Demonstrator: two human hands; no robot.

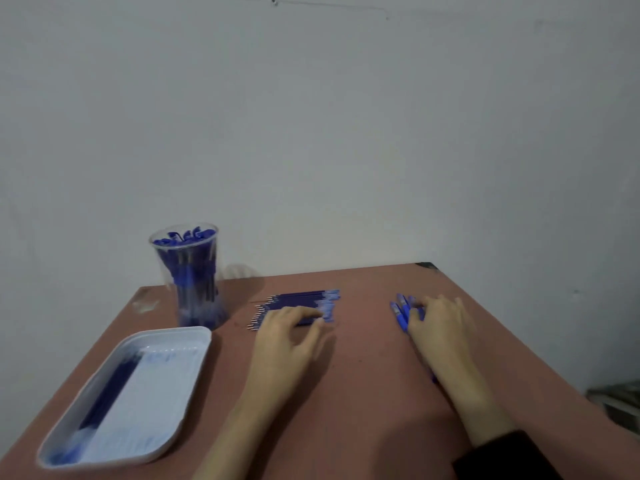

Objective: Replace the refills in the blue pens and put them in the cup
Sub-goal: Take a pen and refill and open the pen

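We had our left hand (287,329) resting bent fingers on the row of refills (298,298) and our right hand (440,320) spread over the pens (401,312) mid-table, cup (151,241) back left; light, skinny, rolly stuff, so we figured grab mid-barrel.

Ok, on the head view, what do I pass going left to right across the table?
White tray → clear cup → row of refills → loose blue pens.
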